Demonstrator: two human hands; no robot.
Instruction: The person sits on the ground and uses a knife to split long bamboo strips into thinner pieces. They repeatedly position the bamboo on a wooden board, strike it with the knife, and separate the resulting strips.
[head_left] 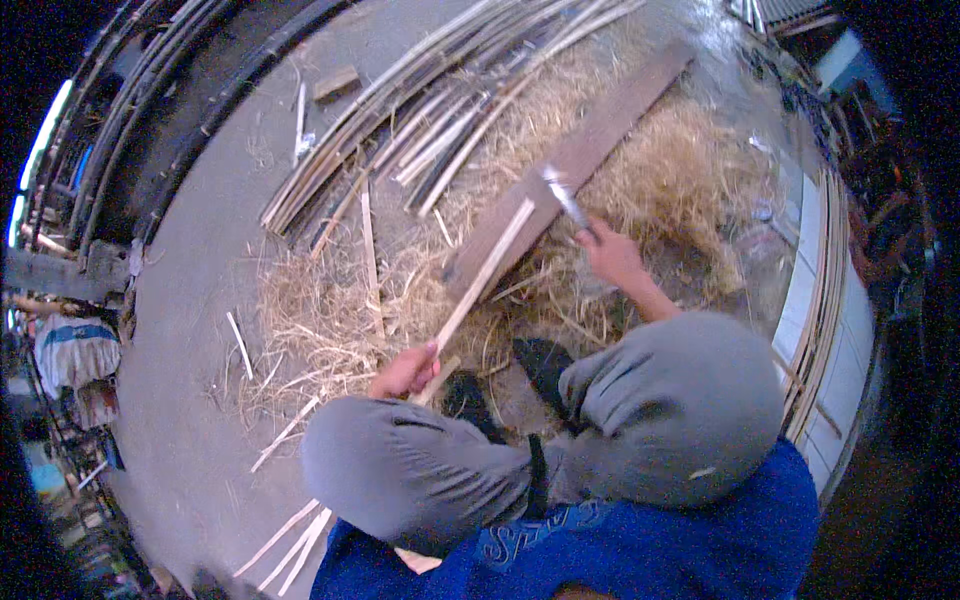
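My left hand point(405, 373) is closed round the lower end of a long pale bamboo strip point(487, 267), beside my left knee. The strip slants up and to the right, its far end lying over a brown wooden plank point(620, 117). In my right hand point(614, 256) is a knife point(568, 198), gripped by its handle. Its shiny blade is a little smeared and points up and left, close to the strip's far end. Whether blade and strip touch, I cannot tell. Curly shavings point(660, 175) lie around the plank and under both hands.
Long split bamboo strips point(400, 90) lie in a bundle at the far side. More strips point(825, 290) rest along the white tiled edge point(795, 285) at right. Dark poles point(200, 130) stand at far left, near a white sack point(75, 352). A wood block point(336, 84) sits on the floor.
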